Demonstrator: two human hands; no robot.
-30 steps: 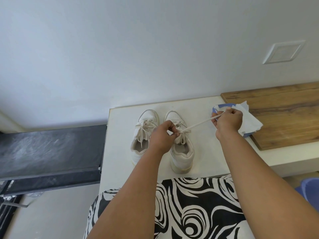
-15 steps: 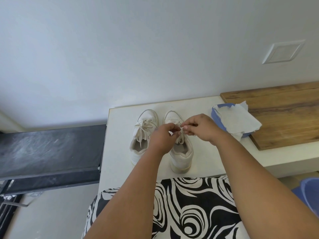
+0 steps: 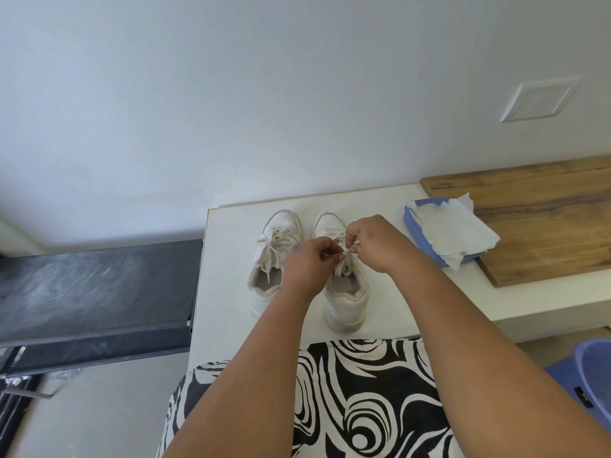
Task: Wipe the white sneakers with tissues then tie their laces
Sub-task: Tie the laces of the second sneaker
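No legible text, label, brand or number anywhere in view.

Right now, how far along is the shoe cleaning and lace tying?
Wiping looks finished: tissues lie set aside. The left sneaker appears tied. The left hand and right hand pinch the lace over the right sneaker, so that knot is underway and remains to finish.

we stood in a home: a plain wall with a switch plate (image 3: pixel 539 101), a white counter (image 3: pixel 231 259), a wooden board (image 3: pixel 545 219).
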